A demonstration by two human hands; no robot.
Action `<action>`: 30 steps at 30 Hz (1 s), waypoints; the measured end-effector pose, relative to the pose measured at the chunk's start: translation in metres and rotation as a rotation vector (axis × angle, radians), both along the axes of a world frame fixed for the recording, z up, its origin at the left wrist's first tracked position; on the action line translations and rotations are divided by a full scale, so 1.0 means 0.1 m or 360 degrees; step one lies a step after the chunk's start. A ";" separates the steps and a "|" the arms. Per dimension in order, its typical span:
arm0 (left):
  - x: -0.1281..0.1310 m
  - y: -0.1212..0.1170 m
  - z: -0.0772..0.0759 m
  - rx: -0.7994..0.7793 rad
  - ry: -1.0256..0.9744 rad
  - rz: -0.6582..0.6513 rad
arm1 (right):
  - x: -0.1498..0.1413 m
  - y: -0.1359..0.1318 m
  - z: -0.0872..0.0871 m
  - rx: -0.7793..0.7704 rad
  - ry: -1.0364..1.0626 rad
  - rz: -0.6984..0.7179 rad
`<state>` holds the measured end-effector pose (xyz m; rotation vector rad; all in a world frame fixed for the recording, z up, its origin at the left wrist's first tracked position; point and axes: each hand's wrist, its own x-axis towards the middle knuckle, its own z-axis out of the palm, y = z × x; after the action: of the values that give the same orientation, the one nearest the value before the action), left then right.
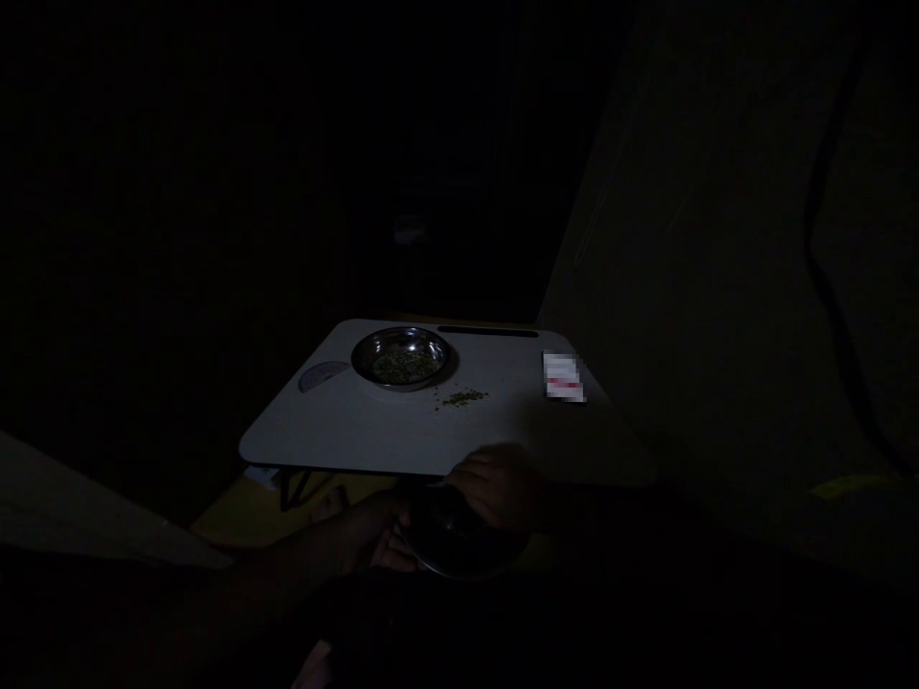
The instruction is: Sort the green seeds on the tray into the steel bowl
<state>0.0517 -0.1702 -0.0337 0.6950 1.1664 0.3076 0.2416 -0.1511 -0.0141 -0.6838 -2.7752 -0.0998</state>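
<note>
Nearest, the left hand (pixel 392 547) grips the left side of a dark bowl (pixel 463 547), with some fingers curled by its rim. The bowl is in front of the person, by the near edge of the white table (pixel 337 431). It is too dark to see what is in it, or if it touches the table. The right hand (pixel 503 490) is over the far right part of the bowl. Its fingers point left, but I cannot tell if they pinch something, hold the rim or just rest there. To hold the bowl well, the left hand needs a snug grip and a level rim, so nothing can slip out. The right hand should move softly and slowly, as a hard bump could tip the bowl. More light would help too. Past the hands, in the middle of the table, lies a little mess of small greenish bits (pixel 465 396). To the right is a flat thing (pixel 564 376) with a blurred white and red top. Farther left sits a shiny metal bowl (pixel 402 386), upright, with more small bits inside. A half-round picture (pixel 323 375) is just left of it. At the far edge is a long dark slot (pixel 488 331).
</note>
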 end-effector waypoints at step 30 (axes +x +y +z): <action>-0.17 -0.01 -0.07 0.0015 0.0006 0.0108 | -0.12 0.48 -0.05 0.0039 -0.0054 -0.0656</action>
<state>0.0350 -0.1713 -0.0412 0.6655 1.1945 0.3694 0.2296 -0.1034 -0.0186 -1.2471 -2.6161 -0.2288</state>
